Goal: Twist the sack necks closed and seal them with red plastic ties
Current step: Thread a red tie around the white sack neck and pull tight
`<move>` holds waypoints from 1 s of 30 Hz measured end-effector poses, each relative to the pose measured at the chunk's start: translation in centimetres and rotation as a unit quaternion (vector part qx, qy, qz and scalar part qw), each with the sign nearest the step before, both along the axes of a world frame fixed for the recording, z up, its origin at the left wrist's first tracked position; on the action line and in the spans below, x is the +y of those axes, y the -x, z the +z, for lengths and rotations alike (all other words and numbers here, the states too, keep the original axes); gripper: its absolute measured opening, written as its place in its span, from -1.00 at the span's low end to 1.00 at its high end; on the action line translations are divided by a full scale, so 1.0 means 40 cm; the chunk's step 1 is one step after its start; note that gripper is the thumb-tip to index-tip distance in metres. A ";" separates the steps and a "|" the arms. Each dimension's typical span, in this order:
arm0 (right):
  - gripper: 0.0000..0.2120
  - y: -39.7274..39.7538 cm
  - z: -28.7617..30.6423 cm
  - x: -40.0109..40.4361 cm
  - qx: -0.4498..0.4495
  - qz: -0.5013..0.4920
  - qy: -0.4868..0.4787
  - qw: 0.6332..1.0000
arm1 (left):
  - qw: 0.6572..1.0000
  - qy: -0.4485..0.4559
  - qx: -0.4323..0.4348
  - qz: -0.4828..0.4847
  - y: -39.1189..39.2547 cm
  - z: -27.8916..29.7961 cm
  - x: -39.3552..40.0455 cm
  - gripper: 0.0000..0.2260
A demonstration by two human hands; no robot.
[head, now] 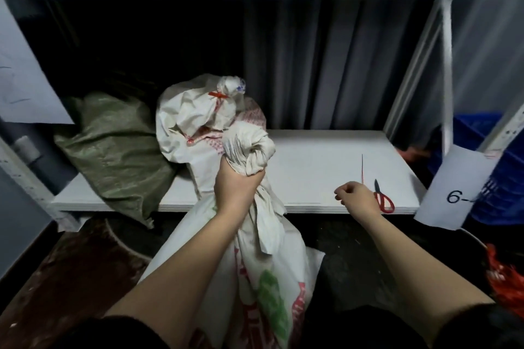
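Head view shows your left hand [236, 183] gripping the twisted neck of a white woven sack [263, 269], fingers wrapped tight around the bunched fabric, with the gathered top [249, 147] bulging out above your fist. That sack stands in front of the shelf, its printed body with red and green markings running down between your forearms.

Your right hand [357, 196] hangs over the front edge of the white shelf board [317, 167], fingers curled with the tips drawn in together; you appear to be pinching the near end of a thin red plastic tie [362, 168], though the contact itself is too small to be sure of. The tie lies straight on the board, pointing away from you. Just beside that hand, to its right, lies a pair of red-handled scissors [382, 198] on the board.

Further back on the same shelf sits a second white sack [190, 119], its neck already bound with a red tie [218, 95]. A green woven sack [113, 147] lies slumped to its left. A paper label [453, 190] marked "6-" hangs from the right upright, with a blue crate [493, 156] behind it.
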State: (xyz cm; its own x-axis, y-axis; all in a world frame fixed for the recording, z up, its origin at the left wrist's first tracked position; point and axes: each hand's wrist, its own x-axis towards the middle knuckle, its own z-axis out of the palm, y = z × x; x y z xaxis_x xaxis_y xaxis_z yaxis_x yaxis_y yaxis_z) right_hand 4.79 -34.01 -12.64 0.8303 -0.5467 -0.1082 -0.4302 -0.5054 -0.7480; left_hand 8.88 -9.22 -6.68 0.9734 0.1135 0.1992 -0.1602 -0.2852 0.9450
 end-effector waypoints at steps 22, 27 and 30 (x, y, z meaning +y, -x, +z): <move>-0.45 -0.352 -0.476 -0.449 0.283 0.058 0.211 0.934 | 0.997 -0.070 0.005 -0.008 -0.218 -0.347 -0.149 -0.64; -0.56 -0.364 -0.534 -0.443 0.221 0.026 0.329 0.918 | 0.996 -0.085 -0.013 -0.013 -0.214 -0.367 -0.141 -0.49; -0.72 -0.362 -0.534 -0.419 0.186 0.019 0.402 0.896 | 0.995 -0.093 -0.015 -0.022 -0.212 -0.369 -0.135 -0.51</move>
State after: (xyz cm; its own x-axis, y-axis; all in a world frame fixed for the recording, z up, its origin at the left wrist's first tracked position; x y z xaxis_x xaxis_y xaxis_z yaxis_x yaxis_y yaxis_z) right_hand 19.25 -50.77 -34.01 0.8381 -0.5444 0.0347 -0.5455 -0.8361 0.0573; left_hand 17.37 -14.64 -21.46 0.9698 0.0292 0.2421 -0.2040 -0.4466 0.8712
